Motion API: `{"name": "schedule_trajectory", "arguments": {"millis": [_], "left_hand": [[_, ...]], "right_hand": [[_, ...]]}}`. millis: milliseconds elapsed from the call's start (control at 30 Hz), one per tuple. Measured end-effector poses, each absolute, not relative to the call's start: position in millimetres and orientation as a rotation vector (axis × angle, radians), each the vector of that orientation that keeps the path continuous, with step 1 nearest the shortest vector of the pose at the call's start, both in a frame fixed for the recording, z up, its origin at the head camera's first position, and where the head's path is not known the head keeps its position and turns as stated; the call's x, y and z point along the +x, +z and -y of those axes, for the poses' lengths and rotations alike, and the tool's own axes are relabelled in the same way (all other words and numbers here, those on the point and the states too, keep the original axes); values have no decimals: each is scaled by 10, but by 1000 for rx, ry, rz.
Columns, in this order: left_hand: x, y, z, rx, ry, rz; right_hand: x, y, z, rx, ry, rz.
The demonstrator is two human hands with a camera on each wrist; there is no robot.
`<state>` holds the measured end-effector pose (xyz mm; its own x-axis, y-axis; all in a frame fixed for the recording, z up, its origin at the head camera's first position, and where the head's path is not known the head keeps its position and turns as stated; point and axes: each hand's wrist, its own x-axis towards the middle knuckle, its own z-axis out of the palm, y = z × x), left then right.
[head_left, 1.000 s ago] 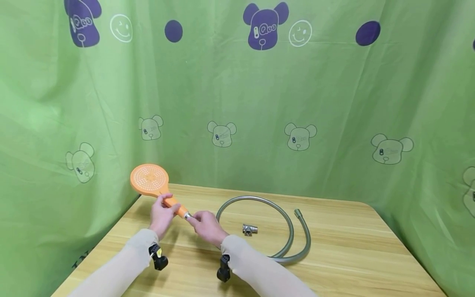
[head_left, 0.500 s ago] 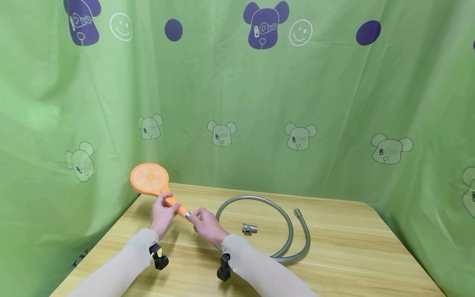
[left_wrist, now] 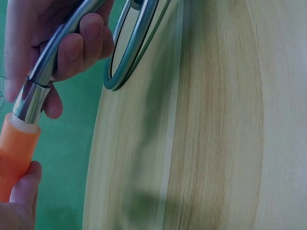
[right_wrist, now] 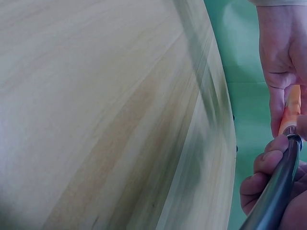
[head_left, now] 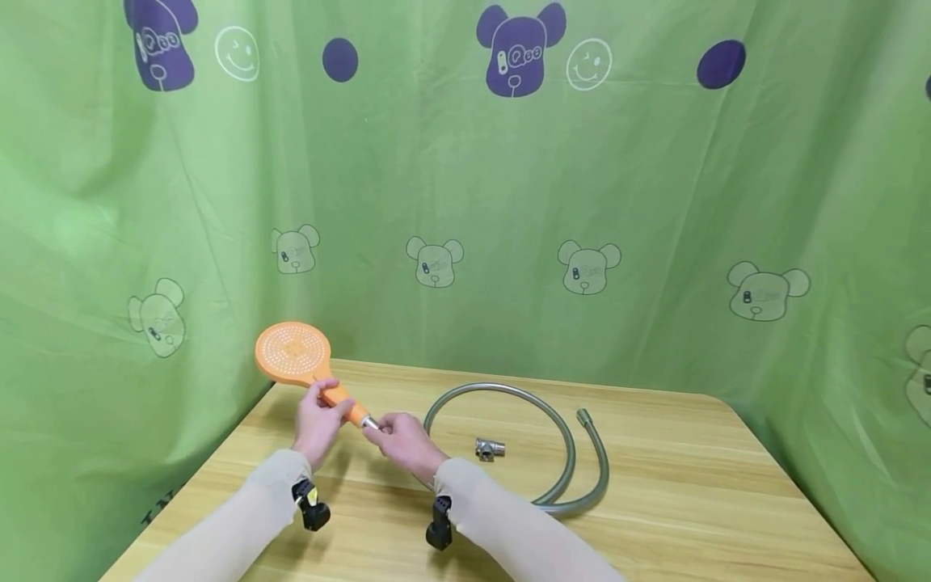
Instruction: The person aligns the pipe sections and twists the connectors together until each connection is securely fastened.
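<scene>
"What's the biggest thing on your feed?"

"A green curtain [head_left: 509,178] printed with bears, on the far side and at left and right. I have the wood-grain table [head_left: 691,477] next, then a grey hose [head_left: 570,453] looped on it right of centre, its free end farther right."

"And the shower head?"

"Orange, held up over the table's far left, its perforated face towards my head camera, its handle sloping down to the near right."

"Grips?"

"My left hand [head_left: 318,426] holds the handle, thumb on the near side. My right hand [head_left: 409,444] has its fingers curled round the hose, close to the handle's end."

"Anything smaller?"

"A metal tee fitting [head_left: 489,449] lying inside the loop, and the hose's shiny collar [left_wrist: 29,101] against the handle. Whether it's threaded on, I can't tell."
</scene>
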<state>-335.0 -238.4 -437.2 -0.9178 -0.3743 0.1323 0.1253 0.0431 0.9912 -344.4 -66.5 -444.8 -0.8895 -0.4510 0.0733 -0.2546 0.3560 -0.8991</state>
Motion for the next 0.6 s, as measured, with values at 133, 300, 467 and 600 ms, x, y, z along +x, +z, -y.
{"name": "schedule_trajectory", "arguments": {"millis": [133, 300, 467, 600], "left_hand": [[-3370, -4385, 2385, 247, -1934, 1973], [-3370, -4378, 2382, 252, -1945, 1969], [-3366, -4378, 2382, 253, -1937, 1970], [-3355, -4377, 2380, 245, -1927, 1975]], "right_hand": [[-3425, -4445, 656, -643, -1616, -2399], [-3427, -4453, 661, -636, -1611, -2404], [-3448, -4461, 675, -629, -1568, -2443], [-3456, -4466, 679, -648, -1560, -2446]]}}
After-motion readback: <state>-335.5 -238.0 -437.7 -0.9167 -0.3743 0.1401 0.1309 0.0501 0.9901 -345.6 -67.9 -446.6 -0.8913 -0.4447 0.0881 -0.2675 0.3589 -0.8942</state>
